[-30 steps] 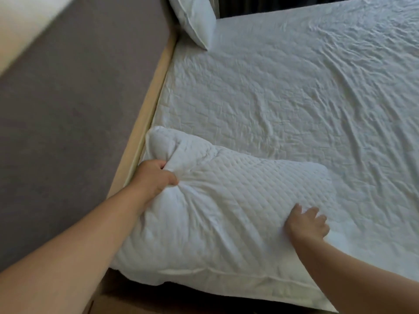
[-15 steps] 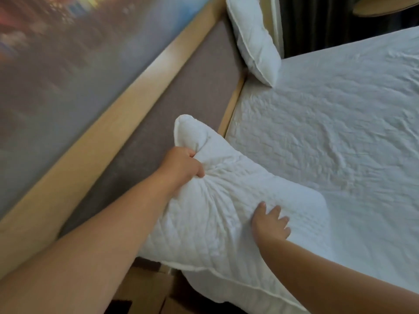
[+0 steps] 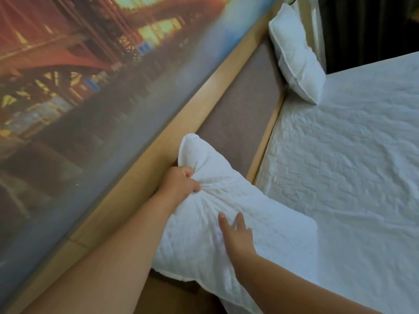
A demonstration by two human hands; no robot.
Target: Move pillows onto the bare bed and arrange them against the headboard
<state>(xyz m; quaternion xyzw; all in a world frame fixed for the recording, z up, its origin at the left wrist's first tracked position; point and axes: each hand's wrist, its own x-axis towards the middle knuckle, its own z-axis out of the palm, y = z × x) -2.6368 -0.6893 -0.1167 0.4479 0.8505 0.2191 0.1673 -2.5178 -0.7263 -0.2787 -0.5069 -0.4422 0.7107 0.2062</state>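
In the head view, the near pillow (image 3: 238, 214) fills the lower centre of the frame, its upper corner propped against the grey padded headboard (image 3: 240, 114) and its lower edge hanging past the near edge of the mattress (image 3: 340, 166). The left hand (image 3: 179, 184) is clenched on a bunched fold of the pillow's fabric near that upper corner, while the right hand (image 3: 235, 234) lies flat on the pillow's face, fingers spread and gripping nothing. A second pillow (image 3: 297, 55) leans against the headboard in the upper right of the frame, well apart from the first. To finish this step well, I judge the left hand should draw the gathered corner upright along the padding as the right presses and slides the body fully onto the mattress, so no part overhangs; letting go of the fold only once the pillow sits square should keep it from slumping, and a smoothing pat would take out the puckers. A large blurred picture (image 3: 79, 87) occupies the upper left, above a pale wooden rail (image 3: 204, 94); no brand, label or readable writing shows anywhere.
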